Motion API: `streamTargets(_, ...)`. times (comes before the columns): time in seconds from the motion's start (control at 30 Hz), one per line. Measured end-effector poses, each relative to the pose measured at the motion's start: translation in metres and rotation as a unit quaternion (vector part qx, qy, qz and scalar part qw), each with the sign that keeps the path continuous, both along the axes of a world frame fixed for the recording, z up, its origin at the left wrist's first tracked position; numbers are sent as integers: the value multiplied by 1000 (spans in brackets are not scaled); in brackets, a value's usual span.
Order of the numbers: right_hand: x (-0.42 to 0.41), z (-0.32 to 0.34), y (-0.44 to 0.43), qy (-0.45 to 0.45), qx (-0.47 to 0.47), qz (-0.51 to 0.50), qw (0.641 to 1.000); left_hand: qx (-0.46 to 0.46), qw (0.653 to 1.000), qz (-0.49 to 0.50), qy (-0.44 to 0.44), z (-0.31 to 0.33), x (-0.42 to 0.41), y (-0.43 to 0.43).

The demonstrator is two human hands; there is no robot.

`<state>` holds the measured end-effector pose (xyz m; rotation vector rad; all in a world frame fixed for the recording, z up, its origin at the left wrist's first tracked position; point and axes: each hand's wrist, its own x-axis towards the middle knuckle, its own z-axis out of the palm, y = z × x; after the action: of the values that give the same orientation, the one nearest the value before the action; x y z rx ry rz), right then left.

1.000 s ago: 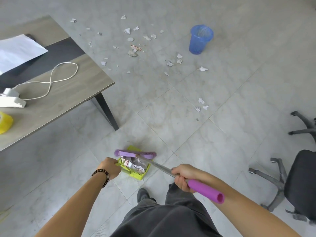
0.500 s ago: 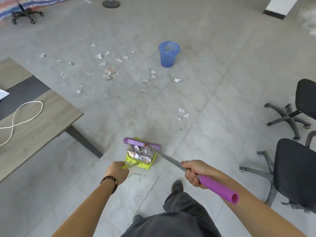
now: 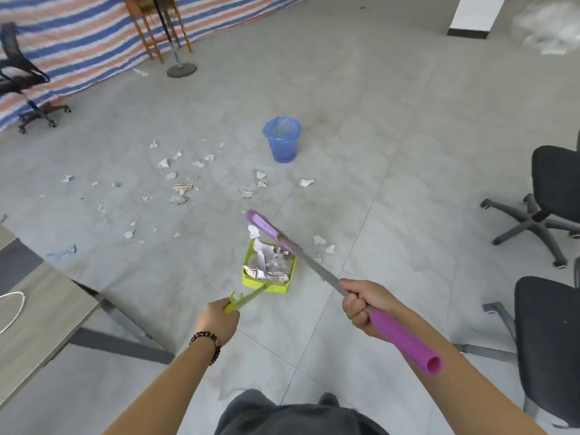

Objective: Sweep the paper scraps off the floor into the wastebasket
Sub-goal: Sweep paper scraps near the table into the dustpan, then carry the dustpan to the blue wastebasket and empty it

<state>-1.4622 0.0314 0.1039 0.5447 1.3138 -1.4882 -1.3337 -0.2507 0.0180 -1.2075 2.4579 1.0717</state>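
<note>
My left hand (image 3: 220, 321) grips the handle of a lime-green dustpan (image 3: 248, 281), which holds a heap of paper scraps (image 3: 269, 265). My right hand (image 3: 362, 304) grips the grey shaft of a purple broom (image 3: 401, 337); its purple head (image 3: 266, 229) hangs just beyond the pan's far edge. A blue wastebasket (image 3: 282, 139) stands upright on the floor further ahead. Several white paper scraps (image 3: 175, 180) lie scattered on the tiles left of and below the basket, and a few (image 3: 323, 243) lie right of the pan.
A wooden desk (image 3: 34, 312) with a white cable fills the lower left. Black office chairs (image 3: 552, 196) stand on the right, another at the far left. A fan stand base (image 3: 181, 70) and a wooden stool sit before a striped tarp at the back.
The view has tilted up and moved forward toward the wastebasket. The dustpan with its scraps is carried further ahead and the broom head has swung to the pan's far right side.
</note>
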Motion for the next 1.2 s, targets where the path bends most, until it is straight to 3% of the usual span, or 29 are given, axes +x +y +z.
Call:
streamTargets(0.3, -130, -1, -38, -1, -31, -13, 999, -8, 1000, 8, 16, -3, -124, -42)
streamTargets(0.63, -316, 7, -145, 94, 139, 117, 979, 22, 1000, -9, 17, -25, -326, -154)
streamTargets(0.87, -425, 25, -209, 141, 200, 135, 960, 52, 998, -16, 27, -10, -451, -219)
streamTargets(1.2, -584, 16, -222, 104, 123, -30, 986, 58, 996, 18, 69, 3, -591, -250)
